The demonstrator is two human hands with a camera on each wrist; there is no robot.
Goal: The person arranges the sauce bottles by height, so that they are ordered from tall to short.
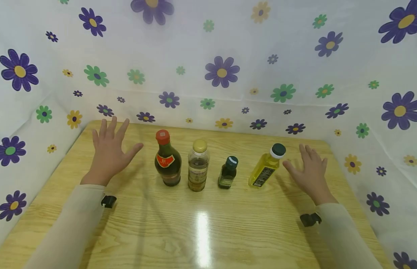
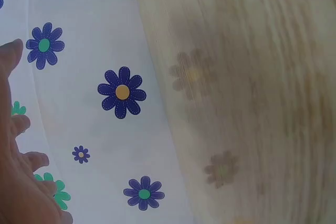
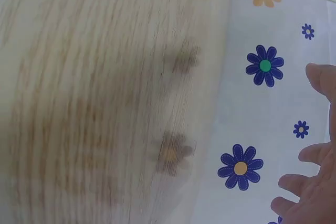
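Four kinds of bottle would be too many to lump together, so from the left: a dark bottle with a red cap (image 1: pixel 168 164), a clear bottle with a yellow cap (image 1: pixel 197 168), a small dark bottle with a green cap (image 1: pixel 227 173) and a yellow-liquid bottle with a dark cap (image 1: pixel 264 168). All stand on the wooden table. My left hand (image 1: pixel 109 153), fingers spread, is held left of the red-capped bottle, apart from it. To the right of the yellow-liquid bottle, my right hand (image 1: pixel 310 172) hovers with fingers extended, holding nothing.
A white cloth with printed flowers (image 1: pixel 181 45) rises behind and along both sides of the wooden table (image 1: pixel 168 231). Light reflects off the tabletop in front of the bottles. Each wrist wears a black strap device (image 1: pixel 109 201).
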